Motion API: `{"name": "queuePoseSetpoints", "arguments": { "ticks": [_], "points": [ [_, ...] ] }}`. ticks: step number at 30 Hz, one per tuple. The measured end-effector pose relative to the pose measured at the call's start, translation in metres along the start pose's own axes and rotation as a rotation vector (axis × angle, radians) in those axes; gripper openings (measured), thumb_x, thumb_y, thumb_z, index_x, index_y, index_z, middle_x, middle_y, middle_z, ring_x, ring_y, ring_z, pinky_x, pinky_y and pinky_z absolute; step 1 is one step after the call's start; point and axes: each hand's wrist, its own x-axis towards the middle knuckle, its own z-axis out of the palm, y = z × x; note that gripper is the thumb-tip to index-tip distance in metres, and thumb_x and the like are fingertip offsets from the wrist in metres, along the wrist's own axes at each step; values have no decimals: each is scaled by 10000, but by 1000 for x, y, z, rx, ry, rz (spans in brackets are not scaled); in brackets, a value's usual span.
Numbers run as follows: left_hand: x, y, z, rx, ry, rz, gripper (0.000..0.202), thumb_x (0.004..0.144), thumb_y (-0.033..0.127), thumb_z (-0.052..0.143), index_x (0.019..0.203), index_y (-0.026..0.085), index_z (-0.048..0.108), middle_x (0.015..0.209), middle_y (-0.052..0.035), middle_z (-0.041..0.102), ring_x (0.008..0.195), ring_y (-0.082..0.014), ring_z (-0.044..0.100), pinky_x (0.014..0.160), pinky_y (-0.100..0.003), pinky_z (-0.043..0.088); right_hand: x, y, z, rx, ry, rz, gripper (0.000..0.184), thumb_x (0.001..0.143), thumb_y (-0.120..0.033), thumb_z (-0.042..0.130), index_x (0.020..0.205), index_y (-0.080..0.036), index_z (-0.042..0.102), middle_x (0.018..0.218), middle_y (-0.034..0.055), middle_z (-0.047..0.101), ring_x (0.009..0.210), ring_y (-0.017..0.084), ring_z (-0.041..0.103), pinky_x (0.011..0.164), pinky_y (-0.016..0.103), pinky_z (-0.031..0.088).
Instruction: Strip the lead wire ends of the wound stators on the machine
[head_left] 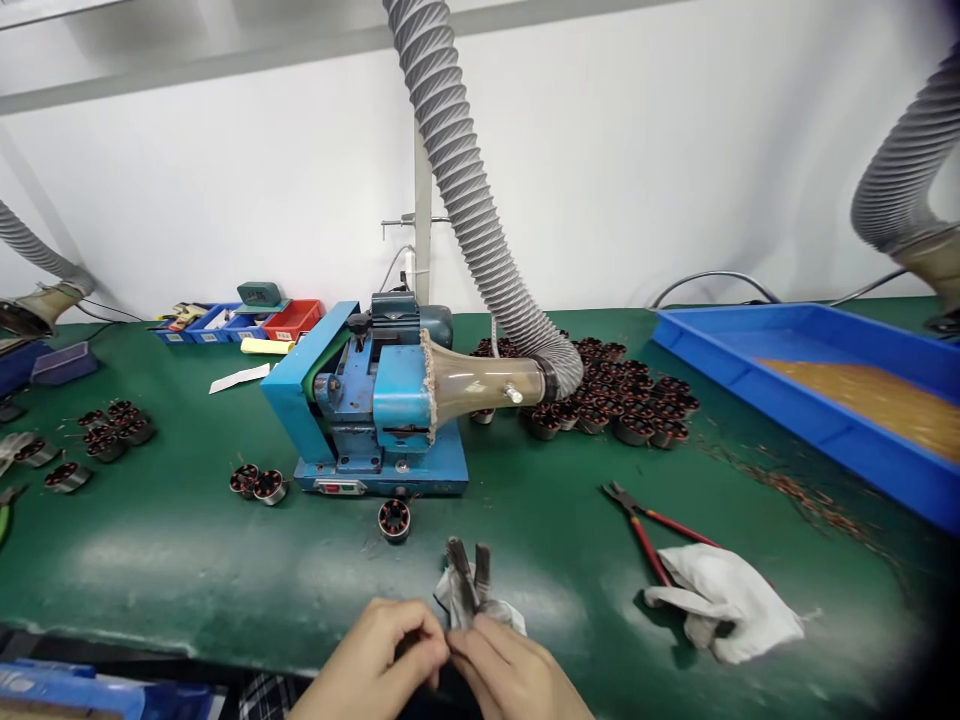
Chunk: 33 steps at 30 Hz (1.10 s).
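Close together at the table's front edge, my left hand (386, 655) and my right hand (514, 670) meet at the fingertips. The left thumb and forefinger are pinched; the right fingers are bent and pressed together. Whatever lies between them is too small or hidden to make out. Just beyond my fingers is a white work glove (469, 585) with dark, soiled fingers, partly covered by my right hand. Farther back, a single motor stator (394, 520) with copper windings sits before a blue belt-driven machine (367, 400).
A grey extraction hose (480, 190) joins the machine's funnel. Stators (600, 395) are heaped behind it; two stators (257, 483) sit to its left. Red-handled nippers (641, 530) lie beside another white glove (731, 600). A blue tray (795, 430) and wire scraps (810, 497) are at right.
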Motion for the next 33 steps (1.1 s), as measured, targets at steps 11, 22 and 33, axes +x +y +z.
{"name": "queuePoseSetpoints", "arguments": {
  "ticks": [11, 22, 33],
  "points": [
    [68, -20, 28, -253, 313, -31, 201, 762, 185, 556, 950, 126, 591, 805, -62, 663, 748, -168, 610, 706, -263, 449, 19, 20, 5, 665, 219, 626, 493, 875, -546, 397, 1094, -121, 518, 552, -24, 530, 478, 142, 503, 477, 233, 405],
    [36, 2, 21, -118, 406, 63, 194, 809, 304, 583, 825, 176, 727, 841, -58, 719, 797, -195, 638, 744, -266, 483, 9, 8, -2, 138, 285, 201, 255, 952, -197, 337, 856, -192, 573, 654, 26, 628, 551, 155, 603, 549, 231, 446],
    [33, 11, 15, -667, 363, -53, 372, 630, 474, 756, 727, 118, 709, 618, -17, 621, 556, -87, 498, 551, -184, 420, 13, 12, 8, -368, 454, -94, 388, 862, -6, 381, 1238, -69, 457, 598, 23, 594, 486, 158, 557, 494, 275, 449]
  ]
}}
